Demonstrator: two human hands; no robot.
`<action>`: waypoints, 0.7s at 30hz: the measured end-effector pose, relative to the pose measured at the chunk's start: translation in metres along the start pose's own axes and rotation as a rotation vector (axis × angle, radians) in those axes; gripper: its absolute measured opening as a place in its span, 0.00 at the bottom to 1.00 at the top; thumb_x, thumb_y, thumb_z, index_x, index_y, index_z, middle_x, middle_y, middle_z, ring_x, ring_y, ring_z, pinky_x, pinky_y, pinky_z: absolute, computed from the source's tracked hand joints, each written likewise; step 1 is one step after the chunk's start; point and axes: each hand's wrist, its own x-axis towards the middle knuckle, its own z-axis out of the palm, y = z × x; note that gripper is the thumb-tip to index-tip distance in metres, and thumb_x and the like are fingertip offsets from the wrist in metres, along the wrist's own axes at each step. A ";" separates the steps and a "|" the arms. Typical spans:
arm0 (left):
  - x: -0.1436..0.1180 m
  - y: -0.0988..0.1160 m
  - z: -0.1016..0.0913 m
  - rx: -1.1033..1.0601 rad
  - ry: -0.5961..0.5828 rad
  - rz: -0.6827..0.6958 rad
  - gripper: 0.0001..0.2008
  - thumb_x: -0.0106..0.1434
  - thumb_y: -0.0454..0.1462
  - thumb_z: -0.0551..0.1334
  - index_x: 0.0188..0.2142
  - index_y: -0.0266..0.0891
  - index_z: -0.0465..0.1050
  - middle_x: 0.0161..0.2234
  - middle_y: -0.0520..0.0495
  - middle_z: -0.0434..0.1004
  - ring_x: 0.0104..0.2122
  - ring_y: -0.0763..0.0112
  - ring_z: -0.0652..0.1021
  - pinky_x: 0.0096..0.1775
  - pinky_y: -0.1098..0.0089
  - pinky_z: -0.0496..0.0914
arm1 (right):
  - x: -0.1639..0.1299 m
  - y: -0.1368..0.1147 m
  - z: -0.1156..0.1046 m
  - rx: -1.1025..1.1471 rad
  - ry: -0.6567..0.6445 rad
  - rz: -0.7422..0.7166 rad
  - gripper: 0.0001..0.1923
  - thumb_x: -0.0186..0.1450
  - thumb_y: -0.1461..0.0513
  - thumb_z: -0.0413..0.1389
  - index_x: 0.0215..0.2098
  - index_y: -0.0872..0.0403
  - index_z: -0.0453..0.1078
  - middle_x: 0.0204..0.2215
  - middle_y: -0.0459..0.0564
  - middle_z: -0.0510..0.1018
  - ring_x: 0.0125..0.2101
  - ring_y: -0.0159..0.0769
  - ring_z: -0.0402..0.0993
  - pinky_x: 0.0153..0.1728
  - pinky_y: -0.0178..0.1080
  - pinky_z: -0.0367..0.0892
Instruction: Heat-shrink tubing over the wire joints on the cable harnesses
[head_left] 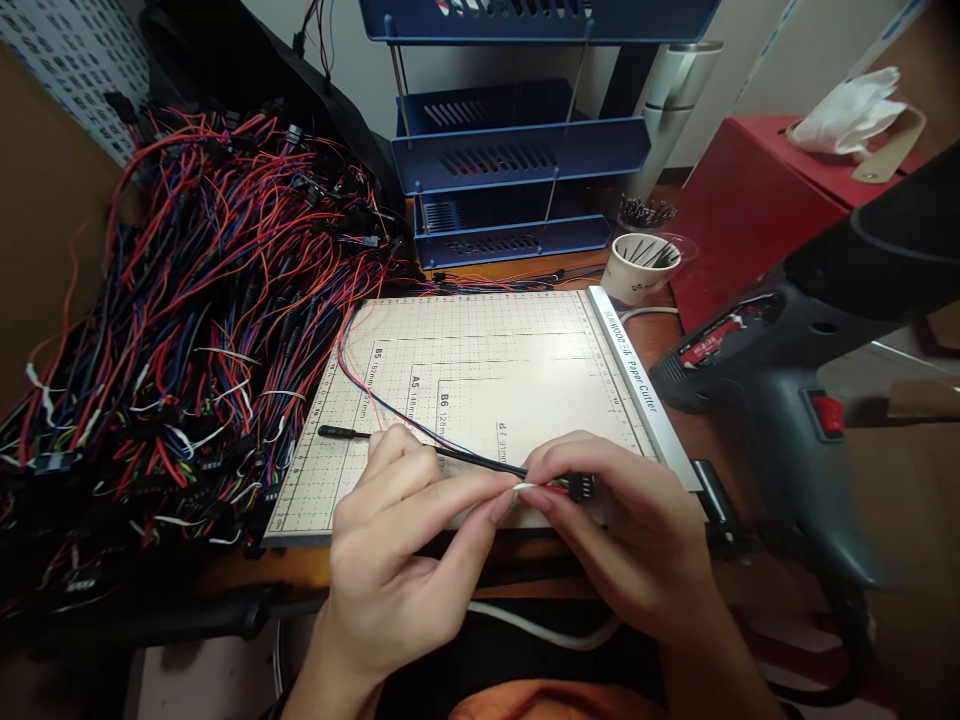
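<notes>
Left hand (pixel 405 545): thumb and forefinger pinched together on a white strip (pixel 519 488) beside the black cable (pixel 480 461); the cable passes behind the other fingers.

Far left, a pile (pixel 247 250) of red, blue and black wiring. Next rightward, the cable's slim black tip (pixel 335 432), sticking out past the left knuckles over the left part of the cutter (pixel 555 370).

Cable's long axis runs nearly crosswise, left to right, sloping slightly toward the person at its right end. Tip points left; black connector (pixel 582 487) points right. Thin wires (pixel 411 420), blue among them, stretch from near the right fingertips back and left toward the pile.

Right hand (pixel 630 530) pinches the wiring just behind the connector, its fingertips close beside the left ones. Whole piece lies over the cutter's near part; contact with it, cannot tell.

Progress, by judgement: connector fitted, so that much is done; strip seems not yet secured, so that is left. Whether it goes round the cable, fingers hide.

Farther right, heat gun (pixel 795 360), not held.
</notes>
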 end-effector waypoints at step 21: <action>0.001 0.003 0.002 0.142 0.016 0.026 0.08 0.66 0.27 0.67 0.42 0.39 0.79 0.24 0.53 0.69 0.28 0.70 0.65 0.34 0.64 0.60 | 0.002 0.000 -0.001 -0.049 -0.032 -0.006 0.06 0.72 0.69 0.60 0.42 0.52 0.71 0.34 0.45 0.80 0.33 0.31 0.77 0.33 0.32 0.72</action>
